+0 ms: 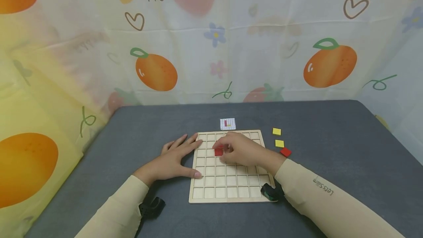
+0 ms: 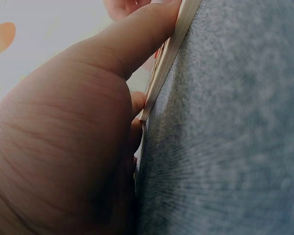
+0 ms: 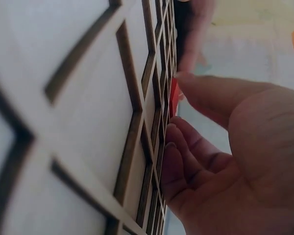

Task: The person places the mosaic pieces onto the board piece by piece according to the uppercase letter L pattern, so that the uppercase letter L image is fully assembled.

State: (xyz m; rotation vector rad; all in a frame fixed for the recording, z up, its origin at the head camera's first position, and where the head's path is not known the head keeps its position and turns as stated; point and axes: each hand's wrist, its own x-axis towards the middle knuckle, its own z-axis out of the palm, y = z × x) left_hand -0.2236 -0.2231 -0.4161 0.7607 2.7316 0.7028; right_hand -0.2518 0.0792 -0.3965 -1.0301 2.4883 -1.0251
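A wooden grid board [image 1: 231,200] with square cells lies on the table. My left hand [image 1: 170,162] is spread over its left side, thumb on the lower part and fingers near the upper corner. In the left wrist view the thumb [image 2: 137,36] rests against the board's edge [image 2: 169,61]. Above the grid, my right hand [image 1: 242,150] has its fingers and thumb bent around a red square tile [image 1: 218,152] at a cell left of centre. The right wrist view shows the red tile [image 3: 174,95] between thumb and fingers, partly hidden.
Beyond the board lies a small pattern card [image 1: 227,124] with a printed grid. To the right are a yellow tile [image 1: 276,131], a second yellow tile [image 1: 279,143] and a loose red tile [image 1: 285,152], close to the right forearm. A fruit-print cloth [image 1: 195,65] hangs behind the table.
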